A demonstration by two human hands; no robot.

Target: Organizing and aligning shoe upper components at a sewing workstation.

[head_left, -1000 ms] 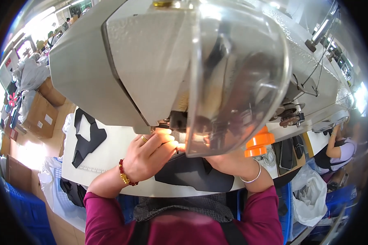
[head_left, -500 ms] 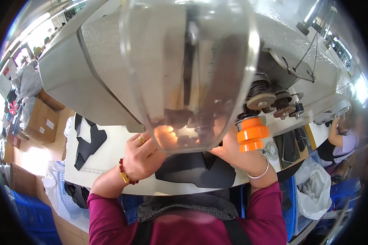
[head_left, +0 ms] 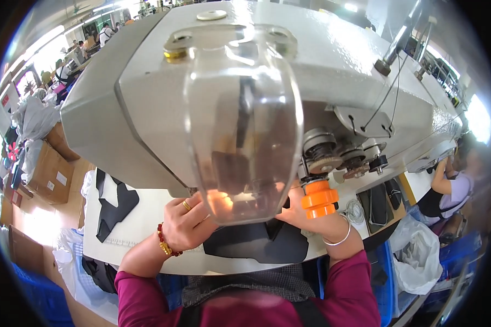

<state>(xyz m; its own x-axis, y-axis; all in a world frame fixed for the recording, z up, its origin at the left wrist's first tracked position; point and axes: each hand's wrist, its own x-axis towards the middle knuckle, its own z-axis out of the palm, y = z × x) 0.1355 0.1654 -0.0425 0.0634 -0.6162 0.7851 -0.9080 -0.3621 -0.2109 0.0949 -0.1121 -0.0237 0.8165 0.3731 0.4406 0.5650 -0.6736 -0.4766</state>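
A dark, flat-cut fabric piece [head_left: 251, 245] lies on the white table under a grey sewing machine head [head_left: 147, 103]. Its far edge is hidden behind a clear plastic guard [head_left: 245, 141]. At the piece's left side my left hand [head_left: 186, 222] grips it, the fingertips reaching in behind the guard, where a warm light glows. My right hand [head_left: 303, 213] holds the right side, its thumb on the fabric and its other fingers mostly hidden by the machine and an orange knob [head_left: 319, 199]. Needle and stitch are too blurred to make out.
Another black cut piece [head_left: 114, 207] lies at the table's left, near a clear ruler [head_left: 126, 242]. Thread tension dials [head_left: 322, 152] hang at the right. Beyond them are a thread bobbin [head_left: 354, 211] and a tray with dark pieces [head_left: 375, 206]. A co-worker [head_left: 447, 188] sits far right.
The view has tilted up and back, so more of the machine's top shows and the guard looks smaller. Both hands keep about the same hold on the fabric piece.
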